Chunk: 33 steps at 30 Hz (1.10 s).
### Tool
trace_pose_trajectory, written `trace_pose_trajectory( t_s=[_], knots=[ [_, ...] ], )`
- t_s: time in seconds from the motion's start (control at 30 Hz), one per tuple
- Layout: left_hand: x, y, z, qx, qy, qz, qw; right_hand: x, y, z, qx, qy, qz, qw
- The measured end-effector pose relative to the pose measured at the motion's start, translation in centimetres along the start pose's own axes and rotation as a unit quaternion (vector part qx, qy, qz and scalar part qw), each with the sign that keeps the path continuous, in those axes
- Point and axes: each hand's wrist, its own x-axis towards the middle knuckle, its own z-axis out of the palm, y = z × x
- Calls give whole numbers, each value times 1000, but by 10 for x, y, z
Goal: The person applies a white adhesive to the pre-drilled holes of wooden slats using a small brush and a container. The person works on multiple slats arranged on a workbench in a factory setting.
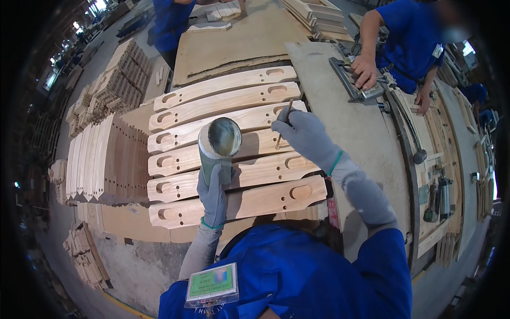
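My left hand [213, 198], in a grey glove, is wrapped round an open-topped container [211, 148] with a pale rim and whitish matter inside. It is held above several pale wooden slats [239, 201] lying side by side. Each visible slat end has an oval recess, with small round holes nearby. Between the gloved fingers of my right hand [308, 137] is a thin brown stick [289, 110]. Its lower end points down at a slat near the right-hand holes; whether it touches the wood I cannot tell.
Stacked wooden parts [106, 159] stand left of the slats, with a taller pile [125, 69] behind. At the right, a co-worker's hand [364, 72] rests on a metal tool [356, 85] on the neighbouring bench. Another person in blue [171, 26] stands at the far side.
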Motion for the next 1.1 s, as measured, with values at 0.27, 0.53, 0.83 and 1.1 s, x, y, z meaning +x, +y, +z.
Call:
trace_pose_trajectory(
  t_s=[0.27,0.53,0.83,1.1],
  knots=[
    [-2,1,0,3,17,-14,1000,8,0,-2,-78,-2,-41,996],
    [0,1,1,3,11,-3,1000,22,11,9,-99,-27,-66,993],
    [-1,0,-3,32,-4,-4,999,14,-5,-1,-80,-78,-37,993],
    [-1,0,-1,10,4,2,1000,6,6,0,-51,-56,-18,997]
  ],
)
